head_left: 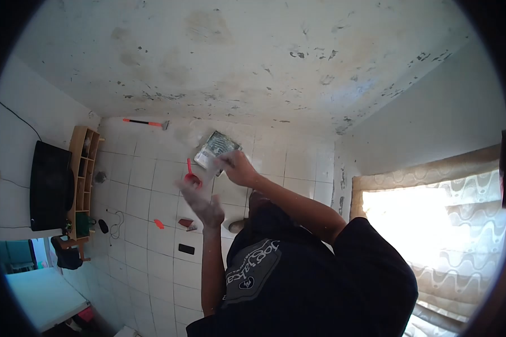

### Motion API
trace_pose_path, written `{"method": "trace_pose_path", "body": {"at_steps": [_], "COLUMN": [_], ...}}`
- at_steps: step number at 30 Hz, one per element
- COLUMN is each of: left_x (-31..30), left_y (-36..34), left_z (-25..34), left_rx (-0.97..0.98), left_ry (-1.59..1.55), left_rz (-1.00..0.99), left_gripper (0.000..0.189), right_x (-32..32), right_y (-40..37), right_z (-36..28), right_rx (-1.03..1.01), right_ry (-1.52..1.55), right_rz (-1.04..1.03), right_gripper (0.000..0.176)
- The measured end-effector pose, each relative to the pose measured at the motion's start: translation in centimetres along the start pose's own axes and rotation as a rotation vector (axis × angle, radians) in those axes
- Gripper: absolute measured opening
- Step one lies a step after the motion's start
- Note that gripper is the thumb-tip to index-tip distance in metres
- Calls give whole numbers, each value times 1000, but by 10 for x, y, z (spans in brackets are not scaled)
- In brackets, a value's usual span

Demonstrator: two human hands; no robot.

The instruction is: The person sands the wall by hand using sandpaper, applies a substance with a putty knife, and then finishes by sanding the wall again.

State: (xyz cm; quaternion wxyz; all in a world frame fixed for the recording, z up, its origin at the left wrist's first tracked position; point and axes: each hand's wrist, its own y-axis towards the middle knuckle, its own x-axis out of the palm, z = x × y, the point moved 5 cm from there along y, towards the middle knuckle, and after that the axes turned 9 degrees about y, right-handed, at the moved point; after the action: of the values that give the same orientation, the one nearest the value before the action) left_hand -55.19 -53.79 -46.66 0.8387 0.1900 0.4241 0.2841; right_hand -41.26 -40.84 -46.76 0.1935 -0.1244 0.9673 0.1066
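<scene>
My left hand [203, 206] is raised above the tiled floor, palm up with its fingers apart. It looks whitish and partly blurred. My right hand [239, 168] is just to its right, its fingers pinched together on a pale, blurred thing that I cannot make out. Below the hands, a printed bag [212, 147] lies on the floor near the wall. A red scoop [189, 167] is on the floor beside it, partly behind my left hand.
A long-handled scraper [146, 122] lies near the stained, peeling wall [236, 62]. A phone [186, 249], a brown object [186, 223] and an orange piece [159, 224] are on the floor. A wooden shelf [81, 182] and television [49, 185] are left; a curtained window [433, 224] is right.
</scene>
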Motion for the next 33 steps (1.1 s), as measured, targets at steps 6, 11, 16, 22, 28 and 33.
{"method": "trace_pose_path", "body": {"at_steps": [6, 11, 16, 22, 28, 33], "left_x": [39, 38, 52, 70, 102, 130], "left_y": [-44, -41, -28, -16, 34, 52], "left_z": [-73, -72, -61, -70, -69, -78], "left_rx": [-211, -641, -907, -1052, -1013, -896], "left_ry": [-78, -624, -790, -977, -854, -678], "left_rz": [-780, -628, -568, -505, -534, -633], "left_gripper": [72, 63, 52, 36, 27, 33], "right_x": [1, -17, -7, 10, 28, 32], "right_y": [-8, -20, -37, -15, 11, 30], "right_z": [-28, -1, 9, 42, 61, 95], "right_rx": [-73, 43, 172, 445, 427, 430], "right_ry": [129, 130, 253, 685, 840, 799], "right_rz": [11, -180, -261, -278, -237, -50], "right_gripper": [24, 28, 30, 28, 37, 39]}}
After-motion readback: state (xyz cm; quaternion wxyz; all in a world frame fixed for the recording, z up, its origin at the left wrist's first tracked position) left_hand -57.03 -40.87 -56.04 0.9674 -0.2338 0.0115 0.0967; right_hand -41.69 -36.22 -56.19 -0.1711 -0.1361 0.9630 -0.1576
